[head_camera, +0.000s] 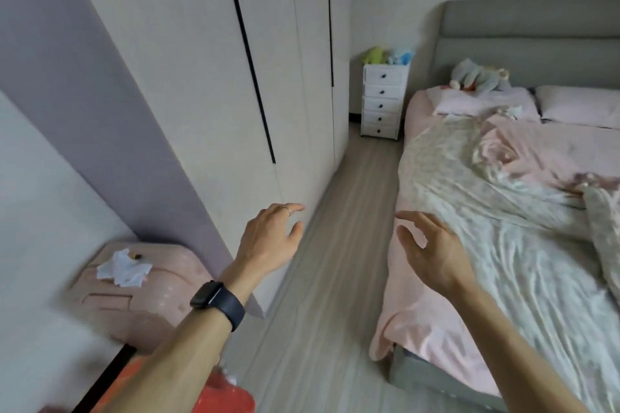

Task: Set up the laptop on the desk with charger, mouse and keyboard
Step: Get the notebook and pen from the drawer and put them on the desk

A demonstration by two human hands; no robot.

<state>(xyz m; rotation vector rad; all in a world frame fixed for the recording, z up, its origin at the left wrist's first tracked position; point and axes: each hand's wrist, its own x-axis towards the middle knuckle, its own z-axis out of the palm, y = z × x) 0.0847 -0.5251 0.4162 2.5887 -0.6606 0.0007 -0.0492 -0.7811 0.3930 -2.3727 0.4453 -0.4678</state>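
Note:
No laptop, charger, mouse, keyboard or desk shows in the head view. My left hand [271, 238], with a ring and a dark watch on the wrist, is stretched out in front of the white wardrobe, fingers relaxed, holding nothing. My right hand [426, 245] hovers over the near corner of the bed, fingers spread and loosely bent, also empty. The two hands are apart, with the floor strip between them.
A tall white wardrobe [208, 77] fills the left. A bed [503, 211] with pink sheet and rumpled blanket lies right. A wooden floor aisle [335, 245] runs to a white drawer unit [382, 100]. A pink case [141, 298] with crumpled tissue stands lower left, beside something red [228, 399].

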